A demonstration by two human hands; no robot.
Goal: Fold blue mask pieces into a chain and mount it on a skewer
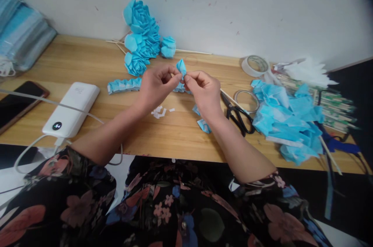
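Between my fingertips, above the middle of the table, is a small folded blue petal [181, 67]. My left hand [160, 83] pinches its lower left side. My right hand [204, 89] pinches its base from the right. Behind both hands runs a row of folded blue pieces [124, 85], partly hidden by them. Small white paper bits [159, 112] lie below my left hand. A loose blue piece [204, 125] rests beneath my right wrist. Black scissors [238, 114] lie to the right of my right hand, beside a thin tape ring [247, 101].
Blue paper flowers [141, 37] on sticks lie at the back. At left are a white power bank [72, 109] with a cable and a phone [21, 103]. On the right are crumpled blue material [288, 118], a tape roll [255, 65] and green-white packets [335, 103].
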